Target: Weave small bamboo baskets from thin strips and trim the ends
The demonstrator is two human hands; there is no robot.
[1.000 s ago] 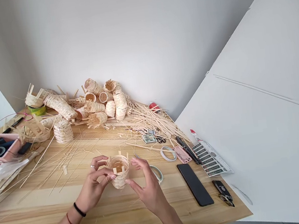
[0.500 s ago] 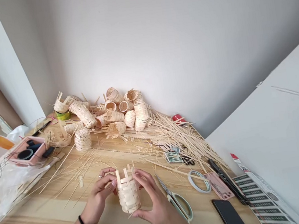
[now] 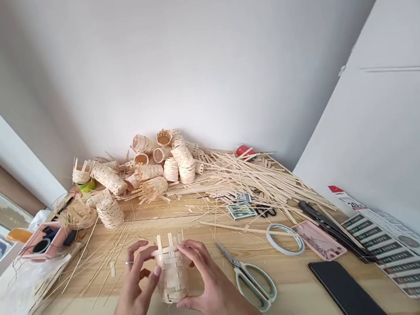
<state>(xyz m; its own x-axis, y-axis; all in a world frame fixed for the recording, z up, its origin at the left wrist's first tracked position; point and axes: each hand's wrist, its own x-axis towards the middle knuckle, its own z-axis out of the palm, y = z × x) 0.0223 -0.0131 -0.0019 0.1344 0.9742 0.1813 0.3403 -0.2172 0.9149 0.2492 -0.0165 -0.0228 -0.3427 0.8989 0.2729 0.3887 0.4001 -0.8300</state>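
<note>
Between my hands, a small woven basket (image 3: 172, 275) of pale flat strips stands upright, with several strip ends sticking up past its rim. My right hand (image 3: 211, 277) grips its right side, fingers near the top edge and thumb low by the base. On the other side, my left hand (image 3: 136, 282) has its fingertips and thumb at the upper left of the weave; fingers behind the basket are partly hidden. A pair of scissors (image 3: 248, 277) with pale handles lies just right of my right hand.
Woven baskets (image 3: 149, 171) are heaped at the back, beside a pile of loose strips (image 3: 259, 176). Rightward lie a tape roll (image 3: 285, 239), pink tray (image 3: 319, 240), black-handled cutter (image 3: 333, 231) and phone (image 3: 348, 292). A pink box (image 3: 46, 243) sits at the left.
The view has tilted and shifted, so everything sits at a new angle. The basket has turned slightly between my hands, and my left fingers have lifted and spread a little.
</note>
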